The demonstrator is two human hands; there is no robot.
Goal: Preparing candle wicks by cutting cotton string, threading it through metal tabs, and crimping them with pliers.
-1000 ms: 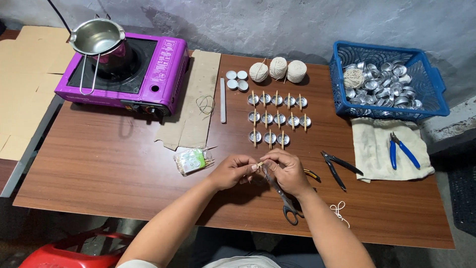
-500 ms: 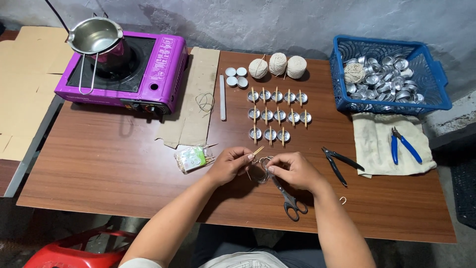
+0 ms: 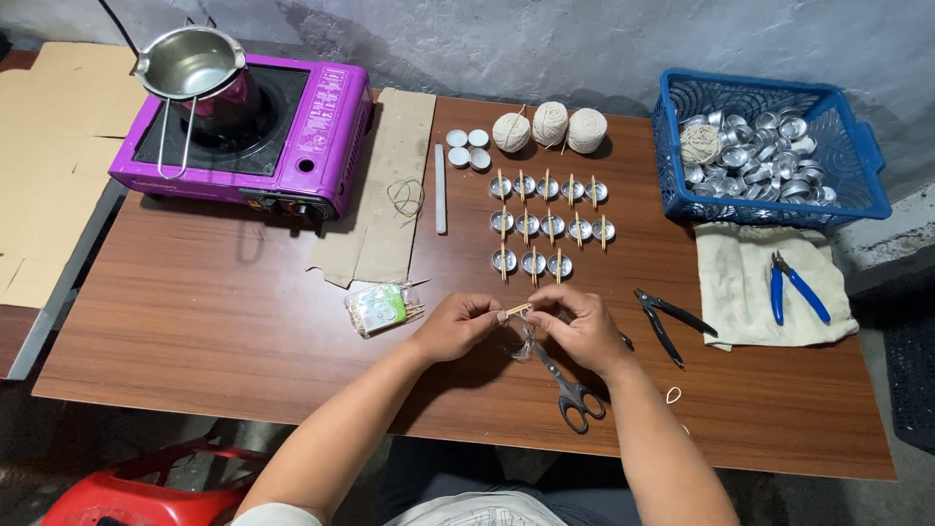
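- Left hand [image 3: 456, 326] at the near centre of the brown wood-grain table [image 3: 214, 331]; thumb and forefinger pressed together on one end of a short pale wooden stick [image 3: 516, 311].
- Right hand [image 3: 582, 329] just beside the left, fingertips closed on the other end of the stick. Stick held roughly level, above the table surface, between the two hands.
- Something small and shiny hangs below the stick at the right hand; too small to identify.
- Black-handled scissors [image 3: 568, 390] lie on the table partly under the right hand, handles toward the person.
- Clear plastic packet of wooden sticks [image 3: 380, 312] lies near the left hand, on its outer side.
- Beyond the hands: three rows of small round aluminium cups [image 3: 547, 225], each with a stick laid across its rim.
- Behind the rows: three balls of off-white string [image 3: 550, 128].
- Black pliers [image 3: 667, 321] lie to the right of the right hand, apart from it.
- Far right: blue plastic basket [image 3: 867, 156] holding loose aluminium cups; blue-handled cutters [image 3: 797, 288] on a cream cloth [image 3: 730, 292].
- Far left: purple portable gas stove [image 3: 321, 127] carrying a steel pouring pot [image 3: 190, 63].
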